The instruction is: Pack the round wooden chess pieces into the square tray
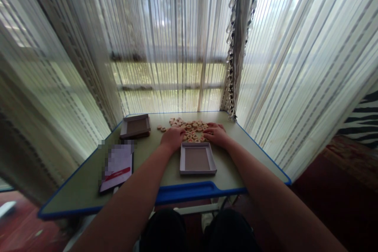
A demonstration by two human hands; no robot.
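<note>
Round wooden Chinese chess pieces [195, 125], marked with characters, lie in a loose heap at the middle of the table's far half. My left hand [172, 138] rests at the heap's left side, fingers curled inward and pressed together; whatever they may hold is hidden. At the right side, my right hand [217, 135] lies low with fingers stretched out and slightly apart, fingertips touching the outer pieces. Between my forearms, just on the near side of the heap, stands a shallow open box [183, 161] with a brown bottom and pale walls.
Another shallow box part [125, 129] sits on something brown at the table's back left. A tablet-like device [118, 179], partly blurred out, lies at left. The table [251, 157] has a blue edge and a front groove. Striped sheer curtains [177, 39] hang close behind it.
</note>
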